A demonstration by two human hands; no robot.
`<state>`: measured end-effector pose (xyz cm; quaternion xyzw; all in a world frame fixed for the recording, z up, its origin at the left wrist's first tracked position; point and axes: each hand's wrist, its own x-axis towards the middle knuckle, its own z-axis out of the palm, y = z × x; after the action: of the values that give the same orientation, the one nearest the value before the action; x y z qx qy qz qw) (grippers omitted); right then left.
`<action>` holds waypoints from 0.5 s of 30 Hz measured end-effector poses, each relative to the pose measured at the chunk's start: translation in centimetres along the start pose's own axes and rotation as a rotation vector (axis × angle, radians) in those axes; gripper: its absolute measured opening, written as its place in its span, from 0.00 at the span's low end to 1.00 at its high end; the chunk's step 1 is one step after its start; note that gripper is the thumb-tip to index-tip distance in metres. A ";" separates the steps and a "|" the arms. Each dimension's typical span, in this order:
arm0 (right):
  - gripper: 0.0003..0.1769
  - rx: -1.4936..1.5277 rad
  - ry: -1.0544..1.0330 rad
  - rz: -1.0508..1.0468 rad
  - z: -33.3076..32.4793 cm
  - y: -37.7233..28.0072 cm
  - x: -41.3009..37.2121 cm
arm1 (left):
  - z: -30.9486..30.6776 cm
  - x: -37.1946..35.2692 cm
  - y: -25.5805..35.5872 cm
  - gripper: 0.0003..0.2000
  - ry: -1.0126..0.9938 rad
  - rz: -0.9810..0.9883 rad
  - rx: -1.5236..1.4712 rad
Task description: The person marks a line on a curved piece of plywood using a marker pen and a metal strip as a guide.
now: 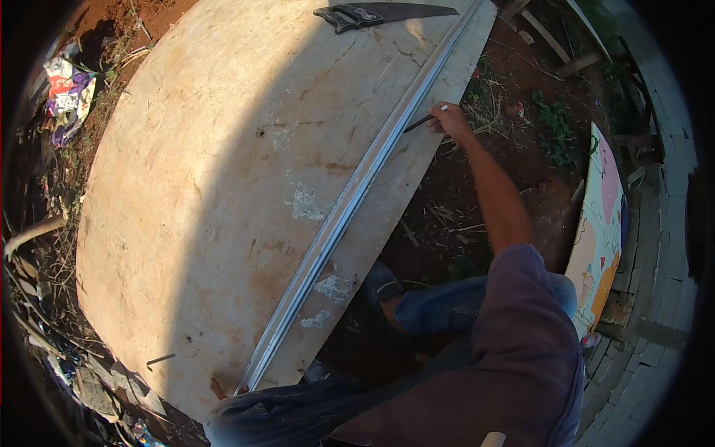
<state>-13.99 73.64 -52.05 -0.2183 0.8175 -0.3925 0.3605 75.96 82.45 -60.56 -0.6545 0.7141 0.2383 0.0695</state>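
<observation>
A long silvery metal bar (341, 216) with grooves along it lies slantwise on a large stained wooden board (149, 246). My right hand (449, 121) is closed round a thin dark pencil-like marking tool (418, 124), its tip close to the bar's right side, at the board's right edge. At the bar's near end, my left hand (217, 387) shows only a few fingers, spread on the board and against the bar; my knee hides the rest. A handsaw (380, 13) with a dark handle rests on the board's far part.
A small bent metal rod (161, 361) is near the board's lower left edge. Reddish soil, dry grass and a crumpled colourful wrapper (68, 97) surround the board. On the right stand a painted panel (596, 231) and a grey block wall (666, 246).
</observation>
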 end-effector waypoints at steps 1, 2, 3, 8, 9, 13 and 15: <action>0.10 0.007 -0.004 0.005 -0.3 -0.2 0.6 | -0.2 0.0 0.1 0.38 -0.003 0.002 0.008; 0.10 -0.021 0.049 -0.011 -0.6 -0.7 1.2 | -0.2 -0.2 -0.1 0.38 -0.005 0.002 0.015; 0.10 -0.050 0.102 -0.027 -0.8 -1.2 1.7 | -0.2 -0.5 -0.2 0.38 -0.009 0.002 0.020; 0.12 -0.219 0.342 -0.135 -2.2 -1.4 5.2 | 0.0 -1.7 -0.6 0.37 -0.030 0.014 0.039; 0.13 -0.315 0.463 -0.219 -2.4 -1.2 5.6 | 0.1 -2.0 -0.8 0.37 -0.034 0.018 0.040; 0.14 -0.220 0.731 -0.462 -2.3 -3.1 3.6 | 0.4 -2.7 -0.9 0.36 -0.030 0.031 0.034; 0.13 -0.238 0.625 -0.508 -2.4 -4.1 1.1 | 0.9 -2.9 -1.2 0.36 -0.019 0.042 0.025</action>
<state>-16.16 71.64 -48.15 -0.3234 0.8474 -0.4191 -0.0410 77.31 85.37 -60.43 -0.6361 0.7299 0.2372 0.0794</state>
